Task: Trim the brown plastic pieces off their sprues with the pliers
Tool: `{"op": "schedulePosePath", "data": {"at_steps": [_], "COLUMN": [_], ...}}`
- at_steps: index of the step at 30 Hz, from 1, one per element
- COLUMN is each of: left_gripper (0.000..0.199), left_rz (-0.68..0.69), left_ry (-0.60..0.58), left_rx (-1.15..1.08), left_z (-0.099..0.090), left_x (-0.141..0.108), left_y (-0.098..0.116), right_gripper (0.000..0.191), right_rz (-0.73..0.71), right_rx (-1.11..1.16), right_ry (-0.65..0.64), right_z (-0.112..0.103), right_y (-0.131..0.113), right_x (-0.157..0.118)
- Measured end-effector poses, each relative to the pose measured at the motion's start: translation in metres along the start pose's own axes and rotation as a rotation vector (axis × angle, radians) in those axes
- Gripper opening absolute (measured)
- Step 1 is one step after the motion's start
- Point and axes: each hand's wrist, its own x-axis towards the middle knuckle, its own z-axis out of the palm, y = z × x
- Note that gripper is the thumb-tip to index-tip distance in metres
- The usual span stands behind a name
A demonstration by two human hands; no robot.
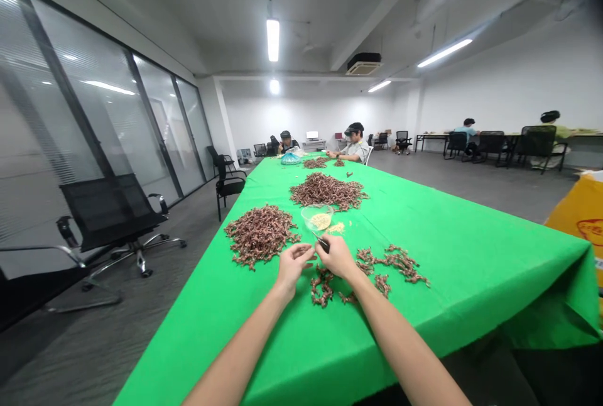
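The small dark tool (323, 244) is partly hidden by the right grip (335, 256), and the pale bits (321, 221) in the bowl (316, 207) just beyond are too small to be identified.

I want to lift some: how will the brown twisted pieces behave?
The brown twisted pieces look dry, so probably light and stiff, perhaps brittle. Tangled in loose heaps, they may snag together and lift as clumps.

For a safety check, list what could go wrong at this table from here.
The small dark tool, perhaps a blade, in the right hand points close to the left hand, so it could nick fingers. The clear bowl sits just beyond the hands and could get knocked, spilling its pale contents.
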Motion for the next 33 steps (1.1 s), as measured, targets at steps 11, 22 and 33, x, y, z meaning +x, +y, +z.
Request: {"op": "schedulePosePath", "data": {"at_steps": [11, 22, 33], "left_gripper": [0.037, 0.037, 0.038], "left_rz": [-0.055, -0.055, -0.054], "left_ry": [-0.109, -0.135, -0.175], "left_rx": [-0.006, 0.024, 0.008], "left_z": [0.0010, 0.0021, 0.0030], "left_x": [-0.0017, -0.0012, -0.0012], "left_y": [0.0002, -0.0046, -0.0078], "right_gripper": [0.021, 0.015, 0.016], "right_rz": [0.009, 0.010, 0.021], "right_rx": [-0.027, -0.029, -0.032], "right_ry": [0.002, -0.007, -0.006], "right_z": [-0.0010, -0.0002, -0.0015], "right_y": [-0.0016, -0.0002, 0.0007], "right_x": [0.0000, -0.0001, 0.0001]}}
